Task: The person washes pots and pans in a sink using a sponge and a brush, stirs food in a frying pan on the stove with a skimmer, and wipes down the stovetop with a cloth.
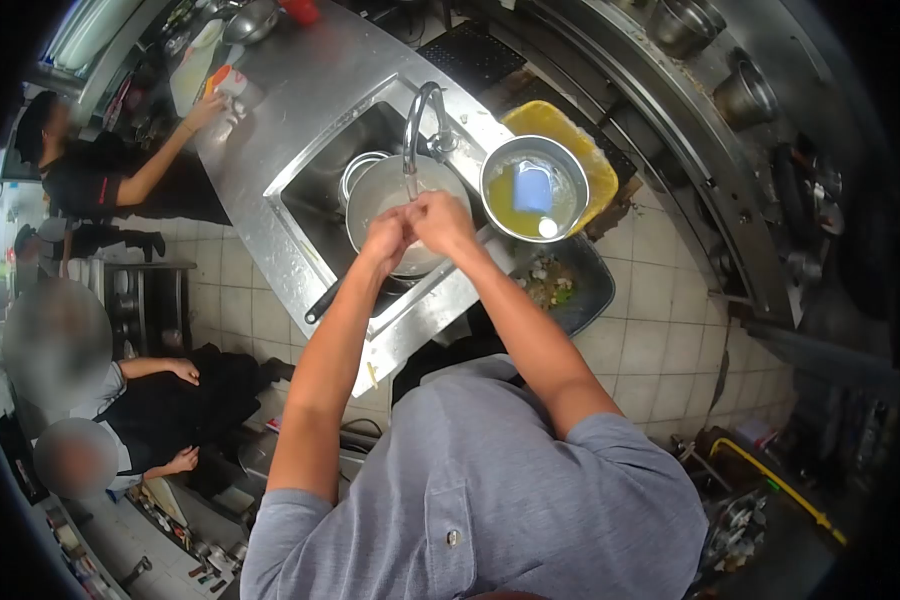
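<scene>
My left hand (388, 238) and my right hand (442, 222) meet just below the spout of a curved chrome faucet (411, 135). Fingers of both are curled and pressed together; whatever may be between them is hidden. Beneath them a large pale round pot or bowl (368, 208) sits in the steel sink (315, 185), and some other round metalware shows beside it. On the counter's right side, close to my right hand, stands a metal pot (487, 185) of yellowish liquid with a blue block-like item (532, 187) in it.
Behind the pot is a yellow bin (602, 165); a dark bin (590, 300) with food scraps stands below. A black handle (322, 303) juts over the sink's front edge. At left, a person's hand (208, 108) reaches toward a white-and-orange container (230, 80). Other people stand farther left.
</scene>
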A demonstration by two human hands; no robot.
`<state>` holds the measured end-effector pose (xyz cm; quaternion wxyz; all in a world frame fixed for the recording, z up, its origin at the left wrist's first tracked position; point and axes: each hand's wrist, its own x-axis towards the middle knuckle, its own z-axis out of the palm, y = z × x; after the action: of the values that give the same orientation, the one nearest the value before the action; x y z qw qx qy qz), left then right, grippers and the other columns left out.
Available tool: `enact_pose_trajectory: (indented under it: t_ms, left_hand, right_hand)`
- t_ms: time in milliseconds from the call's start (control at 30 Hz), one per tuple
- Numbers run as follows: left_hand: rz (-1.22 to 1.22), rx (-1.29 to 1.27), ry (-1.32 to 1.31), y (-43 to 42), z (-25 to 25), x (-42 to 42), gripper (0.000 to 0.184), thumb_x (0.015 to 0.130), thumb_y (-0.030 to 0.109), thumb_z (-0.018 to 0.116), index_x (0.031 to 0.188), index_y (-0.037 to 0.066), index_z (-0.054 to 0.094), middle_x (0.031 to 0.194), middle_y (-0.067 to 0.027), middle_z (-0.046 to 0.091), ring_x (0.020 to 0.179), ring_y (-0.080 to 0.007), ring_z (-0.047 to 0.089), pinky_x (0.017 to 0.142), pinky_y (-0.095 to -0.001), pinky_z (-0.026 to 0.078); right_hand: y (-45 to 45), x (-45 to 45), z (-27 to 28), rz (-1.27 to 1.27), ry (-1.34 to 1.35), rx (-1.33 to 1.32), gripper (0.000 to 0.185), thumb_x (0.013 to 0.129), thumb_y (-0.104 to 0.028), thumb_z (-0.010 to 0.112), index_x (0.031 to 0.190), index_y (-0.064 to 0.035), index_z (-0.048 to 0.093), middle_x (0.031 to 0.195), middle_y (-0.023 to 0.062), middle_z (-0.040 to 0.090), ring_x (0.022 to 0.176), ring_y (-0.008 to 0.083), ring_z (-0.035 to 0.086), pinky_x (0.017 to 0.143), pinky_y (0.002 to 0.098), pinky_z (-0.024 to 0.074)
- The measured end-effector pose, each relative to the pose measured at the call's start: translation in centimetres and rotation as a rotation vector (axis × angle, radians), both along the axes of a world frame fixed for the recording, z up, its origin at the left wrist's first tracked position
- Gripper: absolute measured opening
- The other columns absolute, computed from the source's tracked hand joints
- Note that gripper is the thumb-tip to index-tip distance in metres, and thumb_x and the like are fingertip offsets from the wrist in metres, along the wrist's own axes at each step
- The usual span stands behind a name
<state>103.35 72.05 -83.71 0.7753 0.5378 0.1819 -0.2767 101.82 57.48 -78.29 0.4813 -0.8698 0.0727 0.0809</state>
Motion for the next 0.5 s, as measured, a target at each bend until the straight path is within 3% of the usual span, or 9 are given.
enact_pose_trajectory:
  t_ms: [100, 167, 200, 267, 300, 367, 400, 433, 500]
  left_hand:
    - [0.032, -0.016, 0.026, -0.3, -1.2, 1.4, 0.021, 0.099, 0.002, 0.054, 0.116, -0.009, 0.06, 0.106, -0.0189, 0.069, 0.094, -0.0257, 0.071, 0.088, -0.0369, 0.06]
    - [0.003, 0.118, 0.024, -1.4, 0.4, 1.4, 0.017, 0.099, 0.004, 0.059, 0.112, -0.006, 0.063, 0.102, -0.0159, 0.069, 0.09, -0.0221, 0.071, 0.08, -0.0344, 0.062]
    - [0.032, 0.126, 0.027, -1.5, 0.4, 1.5, 0.017, 0.099, 0.004, 0.059, 0.112, -0.006, 0.063, 0.102, -0.0159, 0.069, 0.09, -0.0221, 0.071, 0.08, -0.0344, 0.062]
    - [-0.045, 0.217, -0.029, -1.3, 0.5, 1.8, 0.015, 0.096, 0.005, 0.065, 0.106, -0.005, 0.065, 0.091, -0.0137, 0.07, 0.078, -0.0208, 0.072, 0.069, -0.031, 0.062]
    - [-0.024, 0.224, -0.026, -0.7, 1.0, 1.6, 0.015, 0.096, 0.005, 0.065, 0.106, -0.005, 0.065, 0.091, -0.0137, 0.07, 0.078, -0.0208, 0.072, 0.069, -0.031, 0.062]
    - [-0.116, 0.421, -0.052, 0.2, 2.2, 1.4, 0.019, 0.095, 0.014, 0.07, 0.102, -0.004, 0.068, 0.086, -0.0121, 0.072, 0.07, -0.0186, 0.07, 0.065, -0.0296, 0.061]
    - [-0.133, 0.501, -0.066, 1.2, 2.4, 1.1, 0.022, 0.096, 0.017, 0.07, 0.101, -0.004, 0.07, 0.088, -0.0106, 0.074, 0.066, -0.0152, 0.069, 0.064, -0.0272, 0.059]
    - [-0.122, 0.502, -0.06, 2.7, 1.6, 0.8, 0.022, 0.096, 0.017, 0.07, 0.101, -0.004, 0.07, 0.088, -0.0106, 0.074, 0.066, -0.0152, 0.069, 0.064, -0.0272, 0.059]
    - [-0.219, 0.707, -0.233, 6.0, 0.6, -0.2, 0.026, 0.091, 0.022, 0.072, 0.096, -0.004, 0.074, 0.087, -0.0166, 0.076, 0.075, -0.0248, 0.075, 0.07, -0.0338, 0.06]
  right_hand:
    - [-4.7, 0.6, -0.5, -0.119, -0.075, -0.084, 0.015, 0.081, -0.016, 0.068, 0.091, -0.0104, 0.078, 0.09, 0.0188, 0.074, 0.086, 0.0371, 0.072, 0.079, 0.0467, 0.0565]
    - [-8.4, 0.5, 0.0, -0.245, -0.267, -0.192, 0.016, 0.079, -0.01, 0.068, 0.091, -0.0022, 0.075, 0.092, 0.0209, 0.073, 0.092, 0.0375, 0.071, 0.085, 0.0437, 0.0546]
    - [-10.7, 0.9, 0.2, -0.176, -0.26, -0.325, 0.033, 0.081, -0.015, 0.071, 0.111, -0.0013, 0.07, 0.109, 0.0269, 0.069, 0.11, 0.0421, 0.064, 0.096, 0.0453, 0.0504]
    - [-12.7, 1.6, -1.0, -0.176, -0.015, -0.602, 0.057, 0.085, -0.023, 0.073, 0.136, -0.0043, 0.056, 0.134, 0.0302, 0.055, 0.127, 0.0468, 0.051, 0.104, 0.0529, 0.0451]
    - [-12.5, 1.9, -1.0, -0.155, -0.021, -0.594, 0.057, 0.085, -0.023, 0.073, 0.136, -0.0043, 0.056, 0.134, 0.0302, 0.055, 0.127, 0.0468, 0.051, 0.104, 0.0529, 0.0451]
    - [-12.2, 2.7, -1.1, -0.148, 0.352, -0.643, 0.074, 0.088, -0.031, 0.073, 0.148, -0.007, 0.04, 0.151, 0.0297, 0.036, 0.136, 0.0485, 0.041, 0.106, 0.0606, 0.0415]
    - [-12.2, 3.2, -2.9, -0.105, 0.387, -0.679, 0.079, 0.087, -0.035, 0.07, 0.153, -0.0109, 0.034, 0.152, 0.0303, 0.031, 0.136, 0.0529, 0.04, 0.109, 0.0595, 0.0408]
    - [-12.3, 3.5, -4.0, -0.092, 0.385, -0.68, 0.079, 0.087, -0.035, 0.07, 0.153, -0.0109, 0.034, 0.152, 0.0303, 0.031, 0.136, 0.0529, 0.04, 0.109, 0.0595, 0.0408]
    - [-13.0, 3.9, -5.6, 0.086, 0.338, -0.796, 0.073, 0.086, -0.032, 0.068, 0.15, -0.0091, 0.041, 0.145, 0.0292, 0.045, 0.129, 0.0478, 0.05, 0.11, 0.0523, 0.0427]
